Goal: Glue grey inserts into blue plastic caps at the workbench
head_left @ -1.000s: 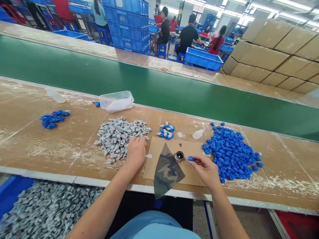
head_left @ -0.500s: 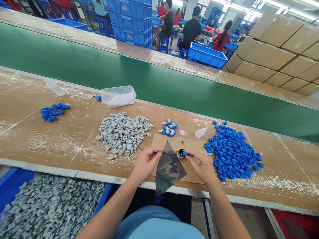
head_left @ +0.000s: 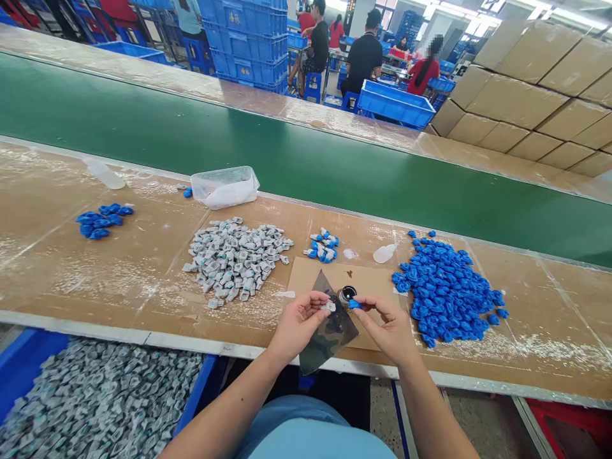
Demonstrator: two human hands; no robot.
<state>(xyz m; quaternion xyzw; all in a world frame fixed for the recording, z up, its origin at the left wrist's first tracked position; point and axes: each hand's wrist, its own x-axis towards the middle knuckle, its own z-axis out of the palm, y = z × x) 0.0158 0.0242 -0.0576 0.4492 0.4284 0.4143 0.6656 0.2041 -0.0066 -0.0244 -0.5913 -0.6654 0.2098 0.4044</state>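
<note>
- A small grey piece over a camouflage cloth, pinched in the left hand's grip.
- Just right of it, a blue piece, pinched in the right hand's grip, beside a jar of dark liquid.
- On the counter, a grey pile left, a blue pile right.
- Beyond, a green belt.

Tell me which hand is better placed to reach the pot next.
Probably the right hand: its blue piece is close beside the pot. The left hand holds a grey piece over the cloth, farther from the pot.
</note>
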